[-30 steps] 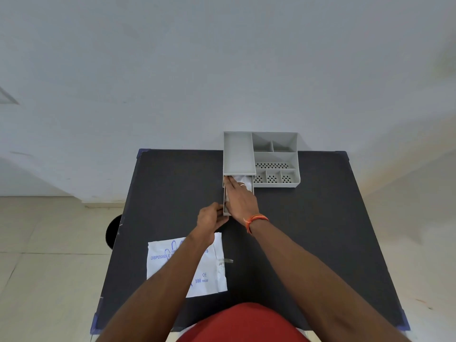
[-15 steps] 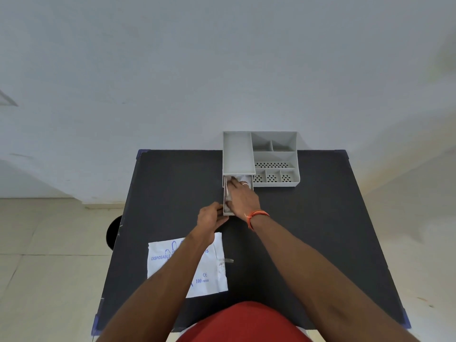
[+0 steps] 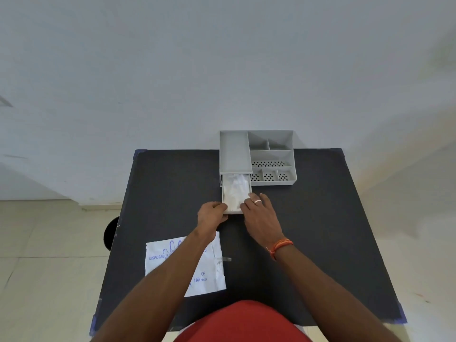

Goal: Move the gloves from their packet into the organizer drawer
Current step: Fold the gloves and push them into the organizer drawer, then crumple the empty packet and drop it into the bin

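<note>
Gloves in the pulled-out drawer, both hands at its front

The gloves (image 3: 235,192), thin, limp and likely slippery, fill the drawer (image 3: 233,213) at 12 o'clock; left hand (image 3: 212,215) pinches its front corner, right hand (image 3: 260,214) spreads loosely, holding nothing. Emptied packet (image 3: 207,275) lies at 7 o'clock.

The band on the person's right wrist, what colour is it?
Orange. The wristband shows clearly in the head view, just behind the right hand.

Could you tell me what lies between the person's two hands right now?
In the head view, the near end of the open drawer, with the white gloves inside, sits between the left hand and right hand.
</note>
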